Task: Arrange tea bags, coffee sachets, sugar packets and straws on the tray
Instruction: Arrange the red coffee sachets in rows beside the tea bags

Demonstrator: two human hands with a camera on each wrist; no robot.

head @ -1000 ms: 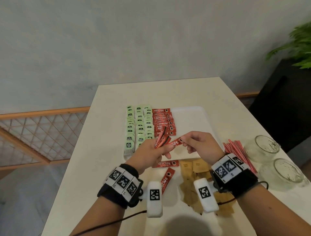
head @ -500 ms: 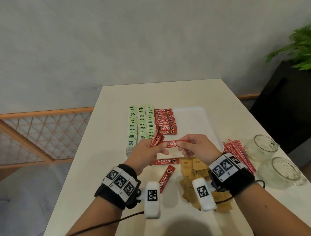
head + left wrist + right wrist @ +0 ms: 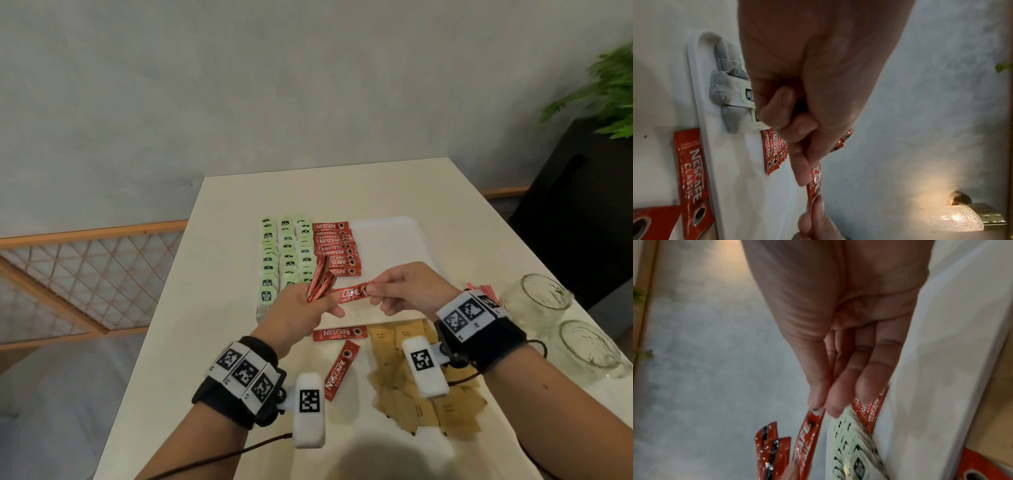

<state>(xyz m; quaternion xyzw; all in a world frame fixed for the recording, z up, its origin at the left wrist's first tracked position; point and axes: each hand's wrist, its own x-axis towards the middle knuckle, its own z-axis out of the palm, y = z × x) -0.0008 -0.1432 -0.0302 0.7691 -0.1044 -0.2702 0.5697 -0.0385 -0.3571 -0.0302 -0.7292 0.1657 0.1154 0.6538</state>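
My left hand (image 3: 320, 303) grips a small bunch of red coffee sachets (image 3: 320, 279) that stand upward, and its fingertips also hold one end of a single coffee sachet (image 3: 349, 294). The right hand (image 3: 371, 292) pinches the other end, so this sachet lies level between the hands above the white tray's (image 3: 394, 240) near edge. On the tray, green tea bags (image 3: 286, 253) fill the left in three rows, and a column of coffee sachets (image 3: 337, 250) lies beside them. In the left wrist view, my left hand (image 3: 803, 146) pinches the single sachet (image 3: 815, 183). The right hand (image 3: 823, 404) pinches its tip (image 3: 807, 430).
Two loose coffee sachets (image 3: 339, 334) (image 3: 340, 370) lie on the table in front of the tray. Brown sugar packets (image 3: 421, 404) are heaped under my right wrist. Red straws (image 3: 483, 291) and two glass jars (image 3: 537, 298) (image 3: 589, 349) stand at the right edge.
The right hand has drawn one sachet rightward out of the bunch in my left hand. The sachet has turned from slanted to level, and more of it shows between the hands.
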